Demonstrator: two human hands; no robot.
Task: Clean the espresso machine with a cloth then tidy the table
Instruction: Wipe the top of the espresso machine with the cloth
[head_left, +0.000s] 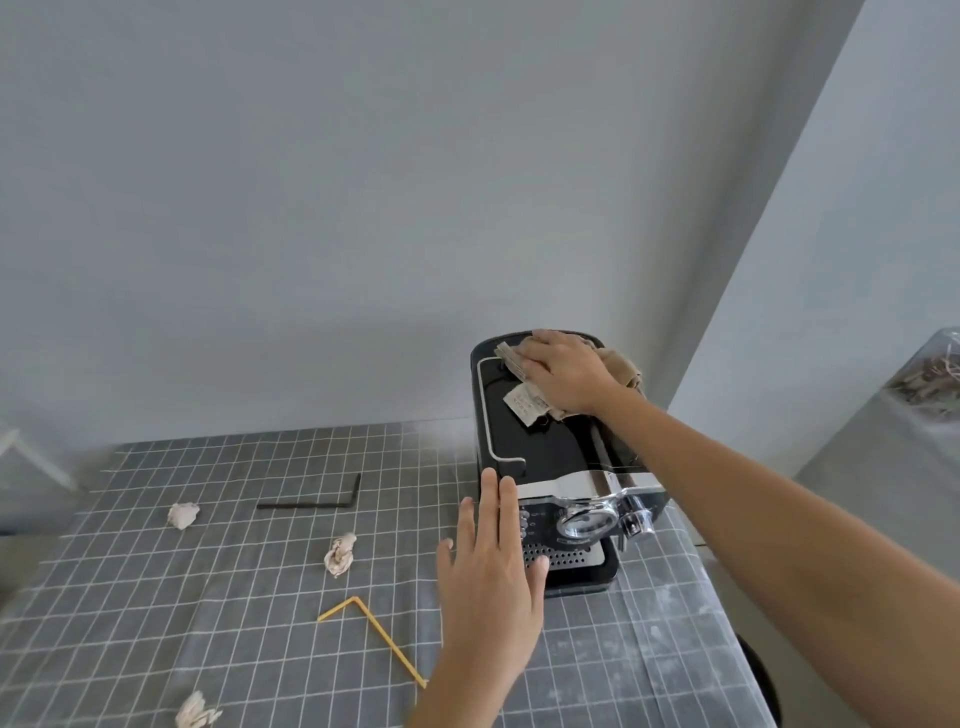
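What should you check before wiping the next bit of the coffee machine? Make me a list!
1. Cloth under the right hand, flat on top of the coffee machine: ok.
2. Left hand steadying the machine's front left side: cannot tell if it is touching.
3. Cloth's label clear of the metal rail: ok.
4. Front panel and dial wiped: cannot tell.
5. Table tidy: not ok; three crumpled paper balls, a black bent key and a yellow bent stick lie there.
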